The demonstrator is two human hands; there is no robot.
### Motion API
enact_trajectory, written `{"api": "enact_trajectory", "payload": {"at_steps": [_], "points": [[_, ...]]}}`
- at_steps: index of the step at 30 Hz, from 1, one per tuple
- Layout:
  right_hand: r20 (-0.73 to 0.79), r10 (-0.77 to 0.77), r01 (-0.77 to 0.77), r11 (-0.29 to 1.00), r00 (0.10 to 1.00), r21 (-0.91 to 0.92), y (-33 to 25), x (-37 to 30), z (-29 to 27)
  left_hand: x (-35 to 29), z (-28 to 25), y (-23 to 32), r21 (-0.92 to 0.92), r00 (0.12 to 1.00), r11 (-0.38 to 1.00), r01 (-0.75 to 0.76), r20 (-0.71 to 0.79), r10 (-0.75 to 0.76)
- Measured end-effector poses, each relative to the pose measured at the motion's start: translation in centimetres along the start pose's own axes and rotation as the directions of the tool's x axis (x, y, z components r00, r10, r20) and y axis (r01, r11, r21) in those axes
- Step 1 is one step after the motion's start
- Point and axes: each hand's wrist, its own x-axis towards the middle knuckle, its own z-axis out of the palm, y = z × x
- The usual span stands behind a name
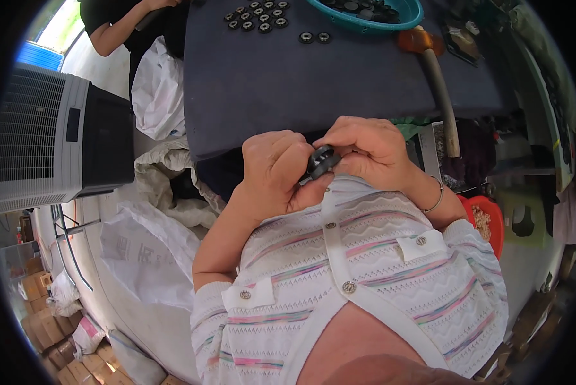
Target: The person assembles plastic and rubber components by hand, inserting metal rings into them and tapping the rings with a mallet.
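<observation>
In front of my chest, just off the table's near edge, I hold a black round wheel (323,162) in both hands. It is tilted, with a rim and a ringed middle. My left hand (272,168) is curled closed, its thumb and fingers on the wheel's left side. From the right, my right hand (372,154) pinches the wheel between thumb and fingers. The fingers hide part of it. Farther off, two black wheels with metal centres (315,38) lie side by side on the dark-covered table (262,96).
Several similar wheels (256,17) lie grouped at the far left. A teal basin (390,27) holds black round parts. An orange-headed mallet (440,96) hangs its handle over the right edge. An air cooler (37,135) stands left; another person's arm (118,32) shows beyond.
</observation>
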Motion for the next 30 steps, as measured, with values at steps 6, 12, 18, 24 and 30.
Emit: {"api": "enact_trajectory", "payload": {"at_steps": [6,12,18,24,30], "points": [[-0.027,0.021,-0.016,0.981,0.999,0.193,-1.1,-0.3,0.9,0.8,-0.4,1.3,0.025,0.988,0.992,-0.122,-0.09,0.124],[-0.04,0.007,0.014,0.864,0.999,0.503,-1.0,-0.1,1.5,1.7,-0.6,1.7,0.034,0.972,0.979,-0.203,-0.115,0.206],[-0.019,0.23,-0.166,0.754,0.973,0.636,0.5,-0.4,2.8,0.5,0.2,0.3,0.056,0.966,0.985,-0.162,-0.196,0.17],[0.013,0.319,-0.284,0.824,0.948,0.49,4.2,1.6,0.3,-6.6,-1.1,-2.5,-0.044,0.746,0.826,0.562,-0.405,-0.529],[-0.372,0.357,-0.411,0.909,0.857,-0.074,9.7,6.6,-11.5,-21.2,-9.1,-5.6,-0.382,0.058,0.476,0.793,-0.73,-0.681]]}}
